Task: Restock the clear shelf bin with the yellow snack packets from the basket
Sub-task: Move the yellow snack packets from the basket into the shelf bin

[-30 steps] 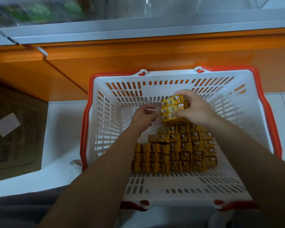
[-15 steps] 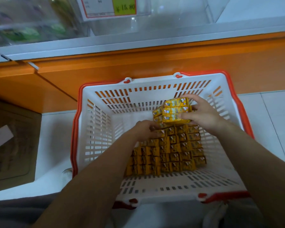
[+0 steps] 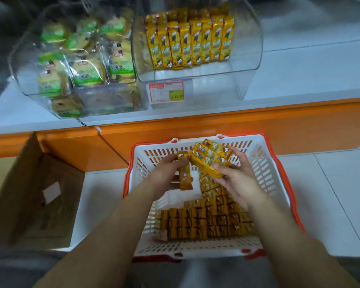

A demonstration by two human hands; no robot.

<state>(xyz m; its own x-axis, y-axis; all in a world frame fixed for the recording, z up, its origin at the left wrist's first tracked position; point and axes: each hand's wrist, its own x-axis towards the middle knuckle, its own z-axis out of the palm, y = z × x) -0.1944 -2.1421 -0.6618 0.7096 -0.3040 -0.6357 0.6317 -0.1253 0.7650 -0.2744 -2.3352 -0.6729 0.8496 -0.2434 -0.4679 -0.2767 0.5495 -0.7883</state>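
A white basket with a red rim stands on the floor below me, and several yellow snack packets are packed in rows in its near half. My right hand grips a bundle of yellow packets lifted above the basket. My left hand holds a single yellow packet beside that bundle. On the shelf above sits the clear bin, with a row of upright yellow packets at its back and bare floor at its front.
A second clear bin with green-labelled pastry packs adjoins on the left. A price tag hangs on the front of the yellow packets' bin. An orange shelf base runs behind the basket. An open cardboard box stands at the left on the tiled floor.
Both hands rose out of the basket, the right with the bundle, the left now holding one packet. My view tilted up, bringing the shelf bins into sight.
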